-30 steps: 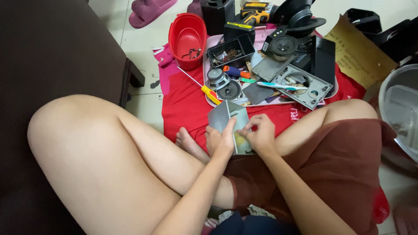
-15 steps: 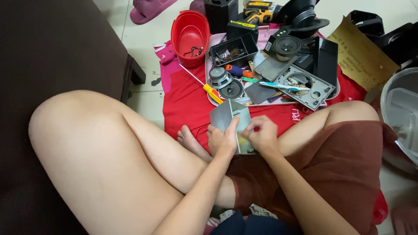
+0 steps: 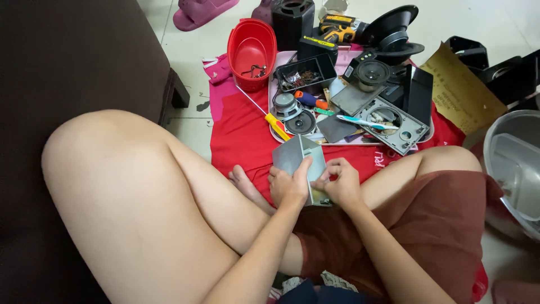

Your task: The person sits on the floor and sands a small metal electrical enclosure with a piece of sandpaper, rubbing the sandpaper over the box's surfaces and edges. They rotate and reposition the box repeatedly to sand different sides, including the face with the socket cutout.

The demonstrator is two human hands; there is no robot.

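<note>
I sit cross-legged on the floor with a small grey metal box [image 3: 301, 159] held over my lap. My left hand [image 3: 288, 184] grips its near left side, thumb up along the face. My right hand [image 3: 339, 181] pinches its lower right edge, fingers curled; whether a small tool sits in those fingers is hidden. A yellow-handled screwdriver [image 3: 275, 124] lies just beyond the box on the red cloth [image 3: 236, 124].
A pink tray [image 3: 430, 137] holds speaker drivers, a grey panel and small tools. A red bowl [image 3: 251, 46] stands behind, with a black speaker box [image 3: 292, 19]. Dark furniture [image 3: 67, 62] is at left, a metal basin [image 3: 514, 169] at right, cardboard [image 3: 461, 90] beyond.
Both hands stay on the grey box; the right hand's fingers have shifted slightly along its lower edge. The view has drifted a little.
</note>
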